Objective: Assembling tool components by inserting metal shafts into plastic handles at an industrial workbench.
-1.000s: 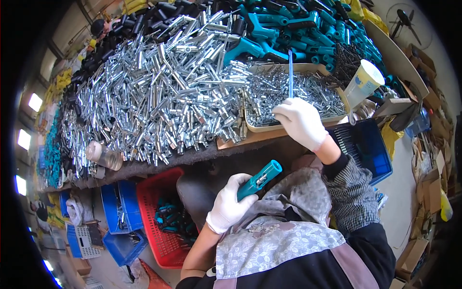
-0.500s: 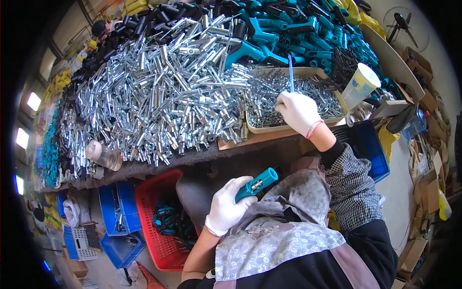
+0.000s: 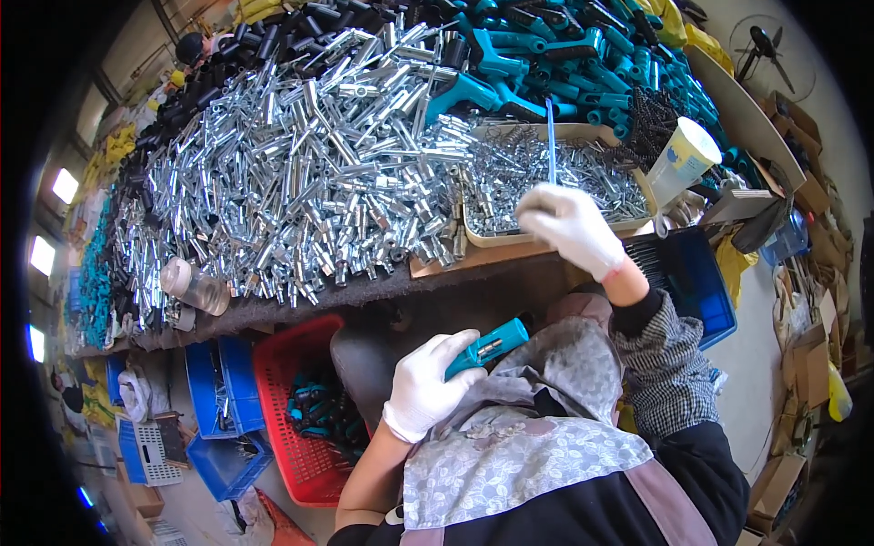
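My left hand (image 3: 426, 387), in a white glove, is closed around a teal plastic handle piece (image 3: 490, 348) above my lap. The piece points up to the right, and a silver metal part (image 3: 492, 347) shows in a slot in its side. My right hand (image 3: 574, 227), gloved too, hovers over the front rim of a shallow tray (image 3: 510, 242) of small metal parts and springs. Motion blurs its bent fingers, so whether they hold anything cannot be seen. Behind that hand a thin blue stick (image 3: 551, 136) stands up out of the tray.
Left of the tray spreads a heap of silver metal tubes (image 3: 300, 182), with teal handles (image 3: 519, 68) piled behind. A plastic cup (image 3: 683, 159) stands right of the tray; a clear bottle (image 3: 196, 289) lies at the bench's front left. Below are a red basket (image 3: 300, 437) and blue bins (image 3: 223, 391).
My right hand has drawn back from over the tray's parts toward its front edge. The blue stick stays upright. My left hand keeps the handle piece, which has turned slightly.
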Motion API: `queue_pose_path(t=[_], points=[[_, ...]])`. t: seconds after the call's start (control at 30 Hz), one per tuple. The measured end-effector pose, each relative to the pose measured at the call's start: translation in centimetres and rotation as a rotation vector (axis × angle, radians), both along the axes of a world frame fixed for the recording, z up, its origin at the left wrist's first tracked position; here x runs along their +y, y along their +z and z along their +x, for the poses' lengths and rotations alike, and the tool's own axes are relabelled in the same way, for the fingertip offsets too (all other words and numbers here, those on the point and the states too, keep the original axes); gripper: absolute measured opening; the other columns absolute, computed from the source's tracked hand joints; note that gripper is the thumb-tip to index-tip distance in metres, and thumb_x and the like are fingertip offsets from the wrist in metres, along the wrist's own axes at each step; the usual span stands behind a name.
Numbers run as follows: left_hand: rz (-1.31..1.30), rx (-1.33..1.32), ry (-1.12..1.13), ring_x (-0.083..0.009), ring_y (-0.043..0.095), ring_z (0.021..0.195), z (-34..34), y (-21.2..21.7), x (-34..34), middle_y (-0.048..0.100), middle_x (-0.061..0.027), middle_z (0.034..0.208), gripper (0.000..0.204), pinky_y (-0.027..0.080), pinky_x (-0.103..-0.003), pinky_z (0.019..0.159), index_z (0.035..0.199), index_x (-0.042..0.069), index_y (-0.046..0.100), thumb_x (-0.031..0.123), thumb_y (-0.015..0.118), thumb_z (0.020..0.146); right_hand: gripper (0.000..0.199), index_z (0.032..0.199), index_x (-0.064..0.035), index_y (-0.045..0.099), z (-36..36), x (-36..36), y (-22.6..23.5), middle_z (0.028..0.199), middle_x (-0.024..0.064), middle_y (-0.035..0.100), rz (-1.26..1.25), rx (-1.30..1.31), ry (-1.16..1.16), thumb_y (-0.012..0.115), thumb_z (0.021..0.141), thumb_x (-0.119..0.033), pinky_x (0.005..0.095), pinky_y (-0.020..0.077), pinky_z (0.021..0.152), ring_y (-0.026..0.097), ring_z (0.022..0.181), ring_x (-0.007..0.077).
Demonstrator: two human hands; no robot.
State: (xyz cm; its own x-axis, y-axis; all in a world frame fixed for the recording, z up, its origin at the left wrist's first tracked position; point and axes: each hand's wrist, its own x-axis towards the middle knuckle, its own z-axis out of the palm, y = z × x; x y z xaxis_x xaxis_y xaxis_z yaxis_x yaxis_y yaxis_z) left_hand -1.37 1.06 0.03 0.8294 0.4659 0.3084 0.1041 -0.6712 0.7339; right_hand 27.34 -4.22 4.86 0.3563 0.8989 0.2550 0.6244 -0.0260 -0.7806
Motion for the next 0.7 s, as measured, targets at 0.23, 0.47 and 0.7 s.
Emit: queue_pose_path(t=[0.23,0.47,0.7], points=[[0.394,0.097,-0.062,-0.0309,0.063,0.064,0.7,1.5,0.0,0.061,-0.0135,0.074,0.082,0.052,-0.041,0.059,0.141,0.003,0.050,0.024,0.083,0.069,0.017,0.091,-0.0062,0.072,-6.3,-2.9,-1.7,0.085,0.0167,0.069,-0.241,-0.065,0.561,0.066,0.084,-0.020,0.0413,0.0532,0.074,0.067,0.080,0.0367],[0.394,0.230,-0.061,-0.0266,0.064,0.073,0.4,1.1,0.0,0.065,-0.0088,0.082,0.087,0.052,-0.038,0.064,0.148,0.006,0.042,0.022,0.079,0.071,0.016,0.095,-0.0063,0.072,-8.2,-4.4,-2.9,0.082,0.0131,0.066,-0.108,-0.436,0.518,0.064,0.084,-0.014,0.0420,0.0534,0.070,0.067,0.077,0.0338],[0.366,0.188,-0.022,-0.0261,0.065,0.075,0.2,0.3,0.3,0.066,-0.0084,0.083,0.085,0.052,-0.037,0.064,0.148,0.006,0.043,0.022,0.079,0.072,0.037,0.114,-0.0037,0.062,-9.1,-6.2,-4.6,0.100,0.0136,0.065,0.041,-0.417,0.475,0.071,0.081,-0.018,0.0420,0.0538,0.075,0.066,0.091,0.0316]])
